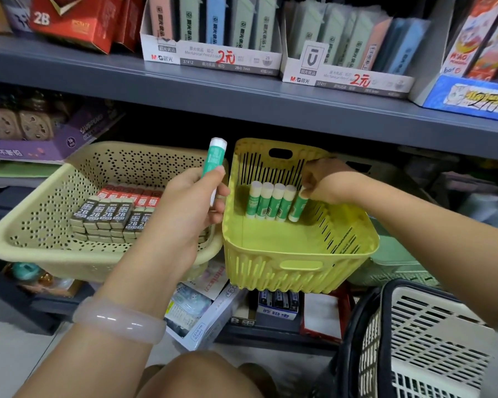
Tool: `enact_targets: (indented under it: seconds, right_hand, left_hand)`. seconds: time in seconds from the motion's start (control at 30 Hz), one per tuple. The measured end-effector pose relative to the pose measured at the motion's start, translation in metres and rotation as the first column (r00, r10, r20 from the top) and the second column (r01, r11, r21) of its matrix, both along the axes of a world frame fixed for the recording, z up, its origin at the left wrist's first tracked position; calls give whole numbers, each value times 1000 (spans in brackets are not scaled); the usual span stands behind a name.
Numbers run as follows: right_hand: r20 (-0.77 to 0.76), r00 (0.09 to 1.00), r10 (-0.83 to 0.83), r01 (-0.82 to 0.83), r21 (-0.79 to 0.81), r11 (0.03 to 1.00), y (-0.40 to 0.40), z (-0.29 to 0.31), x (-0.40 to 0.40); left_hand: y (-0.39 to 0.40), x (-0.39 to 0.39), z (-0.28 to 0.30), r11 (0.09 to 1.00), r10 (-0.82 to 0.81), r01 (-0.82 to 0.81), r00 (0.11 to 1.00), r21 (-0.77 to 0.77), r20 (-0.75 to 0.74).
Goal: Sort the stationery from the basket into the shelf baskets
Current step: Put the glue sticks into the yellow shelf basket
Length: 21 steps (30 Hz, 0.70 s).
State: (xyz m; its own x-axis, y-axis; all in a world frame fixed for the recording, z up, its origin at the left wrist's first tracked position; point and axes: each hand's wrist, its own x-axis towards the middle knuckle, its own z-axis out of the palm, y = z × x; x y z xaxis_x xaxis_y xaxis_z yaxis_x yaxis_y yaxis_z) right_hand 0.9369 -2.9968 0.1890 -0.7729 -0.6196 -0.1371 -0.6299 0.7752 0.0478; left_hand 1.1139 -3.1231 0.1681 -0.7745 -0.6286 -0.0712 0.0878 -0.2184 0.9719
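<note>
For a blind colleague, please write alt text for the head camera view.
The right hand sets a fifth green glue stick beside four standing ones in a yellow basket on a shop shelf, while the left hand holds another glue stick upright. To the left, a beige basket holds stacked 2B erasers.

There is a single view, taken from a wide-angle camera worn on the person's head. It looks forward and down from a low position, close in front of a grey shelf unit [242, 93] whose upper board runs across the top of the frame and tilts down to the right. The lens bends straight edges near the borders. Both forearms reach away from the camera into the middle of the frame, a knee [196, 374] sits at the near bottom edge, and a white basket [431, 340] fills the near right corner.
</note>
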Motion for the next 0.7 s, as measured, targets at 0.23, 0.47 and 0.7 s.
enact_targets:
  seconds: [0.23, 0.47, 0.7]
  right_hand:
    - [-4, 999, -53, 52, -13, 999, -7, -19, -8]
    - [21, 998, -59, 59, 4, 998, -7, -20, -10]
    - [205, 954, 220, -71, -555, 829, -7, 3, 35]
  left_hand:
    - [-2, 0, -2, 999, -15, 15, 1000, -35, 1]
    - [-4, 0, -6, 997, -26, 26, 1000, -77, -2]
    - [-7, 2, -3, 997, 56, -53, 997, 52, -54]
